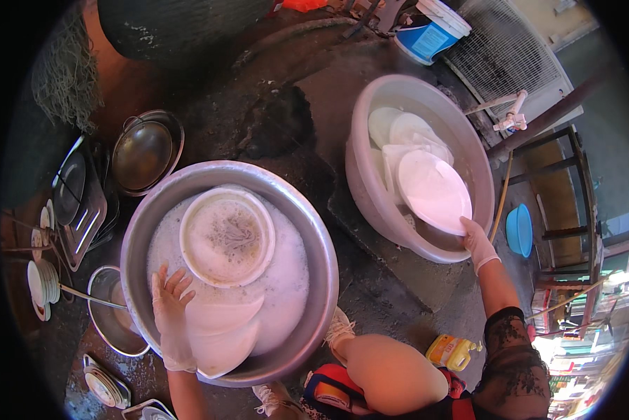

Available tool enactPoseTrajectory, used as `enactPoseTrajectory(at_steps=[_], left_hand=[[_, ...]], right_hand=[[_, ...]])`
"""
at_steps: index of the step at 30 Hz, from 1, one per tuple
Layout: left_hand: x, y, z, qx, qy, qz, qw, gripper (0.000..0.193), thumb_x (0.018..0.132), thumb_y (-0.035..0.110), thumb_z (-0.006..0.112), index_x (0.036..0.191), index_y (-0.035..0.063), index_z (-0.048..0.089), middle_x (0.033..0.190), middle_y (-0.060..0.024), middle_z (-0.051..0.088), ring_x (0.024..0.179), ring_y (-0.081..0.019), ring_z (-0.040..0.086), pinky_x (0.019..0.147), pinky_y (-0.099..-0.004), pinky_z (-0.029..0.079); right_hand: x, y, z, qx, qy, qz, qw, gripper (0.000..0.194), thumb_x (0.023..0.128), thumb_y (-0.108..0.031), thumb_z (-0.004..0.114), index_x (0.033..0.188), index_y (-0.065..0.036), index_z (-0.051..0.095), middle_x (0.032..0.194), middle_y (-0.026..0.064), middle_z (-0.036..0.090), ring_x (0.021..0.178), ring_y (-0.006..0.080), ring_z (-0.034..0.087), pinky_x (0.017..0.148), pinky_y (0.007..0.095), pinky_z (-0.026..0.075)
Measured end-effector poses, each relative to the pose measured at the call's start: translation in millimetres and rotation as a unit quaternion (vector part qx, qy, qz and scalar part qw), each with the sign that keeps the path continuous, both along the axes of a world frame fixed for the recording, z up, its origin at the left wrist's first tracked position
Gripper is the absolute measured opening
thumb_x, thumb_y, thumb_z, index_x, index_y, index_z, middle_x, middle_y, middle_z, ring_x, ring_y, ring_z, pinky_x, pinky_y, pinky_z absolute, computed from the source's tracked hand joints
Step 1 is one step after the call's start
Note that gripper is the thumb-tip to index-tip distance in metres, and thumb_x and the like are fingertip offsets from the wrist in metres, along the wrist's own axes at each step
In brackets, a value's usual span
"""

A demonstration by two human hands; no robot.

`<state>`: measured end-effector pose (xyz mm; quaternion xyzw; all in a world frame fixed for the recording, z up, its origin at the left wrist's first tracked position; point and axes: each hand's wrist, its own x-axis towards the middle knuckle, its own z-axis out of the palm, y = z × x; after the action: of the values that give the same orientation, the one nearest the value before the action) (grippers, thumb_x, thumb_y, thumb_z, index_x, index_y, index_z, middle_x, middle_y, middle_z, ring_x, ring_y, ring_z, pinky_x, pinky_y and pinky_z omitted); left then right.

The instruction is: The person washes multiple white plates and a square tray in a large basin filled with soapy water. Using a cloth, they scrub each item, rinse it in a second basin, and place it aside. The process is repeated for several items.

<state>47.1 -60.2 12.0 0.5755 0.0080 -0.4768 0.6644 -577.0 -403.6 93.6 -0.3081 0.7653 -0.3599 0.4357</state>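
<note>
My right hand (478, 243), in a thin see-through glove, grips the near end of a white oval plate (434, 190) over a large pinkish plastic tub (366, 195). Several white dishes (412, 129) lie in the water beneath and beyond that plate. My left hand (173, 312), also gloved, is spread above the left side of a wide metal basin (322, 247) and holds nothing. Suds (290, 294) fill this basin. A round white bowl (185, 242) with cloudy liquid and a dark scrap sits in the foam. White plates (225, 341) rest partly above the suds near my left wrist.
Metal pans (143, 152), trays (86, 220) and stacked plates (42, 283) stand at the left. A metal strainer or bowl (109, 336) touches the basin's side. A yellow jug (451, 352) stands by my leg. A tap (511, 119) and blue bowl (519, 231) are at right.
</note>
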Motion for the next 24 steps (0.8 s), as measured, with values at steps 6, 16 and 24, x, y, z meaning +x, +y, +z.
enactPoseTrajectory(at_steps=[6, 16, 24], left_hand=[[0, -2, -34, 0.104, -0.049, -0.008, 0.993, 0.055, 0.088, 0.04, 0.054, 0.13, 0.0065, 0.043, 0.104, -0.0094, 0.06, 0.093, -0.0175, 0.059, 0.077, -0.0322, 0.048], [-16, -4, -134, 0.133, -0.008, -0.037, 0.99, 0.049, 0.09, 0.036, 0.047, 0.126, 0.0016, 0.044, 0.123, -0.0118, 0.05, 0.11, -0.0204, 0.049, 0.092, -0.035, 0.039], [1, -31, -126, 0.201, 0.053, -0.113, 0.972, 0.04, 0.091, 0.041, 0.046, 0.102, 0.0046, 0.057, 0.094, -0.0097, 0.062, 0.083, -0.0208, 0.061, 0.078, -0.0343, 0.048]], right_hand=[[152, -17, 47, -0.257, 0.277, 0.232, 0.896, 0.039, 0.084, -0.01, 0.048, 0.122, 0.0, 0.051, 0.118, 0.0135, 0.056, 0.106, 0.023, 0.055, 0.093, 0.0302, 0.041], [495, 132, -160, -0.048, 0.352, 0.812, 0.462, 0.071, 0.08, -0.045, 0.056, 0.141, -0.026, 0.026, 0.149, 0.0133, 0.009, 0.134, 0.0425, 0.013, 0.109, 0.0482, 0.017], [500, 196, -235, 0.016, 0.238, 0.801, 0.549, 0.064, 0.082, -0.032, 0.055, 0.139, -0.015, 0.03, 0.141, 0.0181, 0.031, 0.127, 0.0374, 0.033, 0.103, 0.0399, 0.031]])
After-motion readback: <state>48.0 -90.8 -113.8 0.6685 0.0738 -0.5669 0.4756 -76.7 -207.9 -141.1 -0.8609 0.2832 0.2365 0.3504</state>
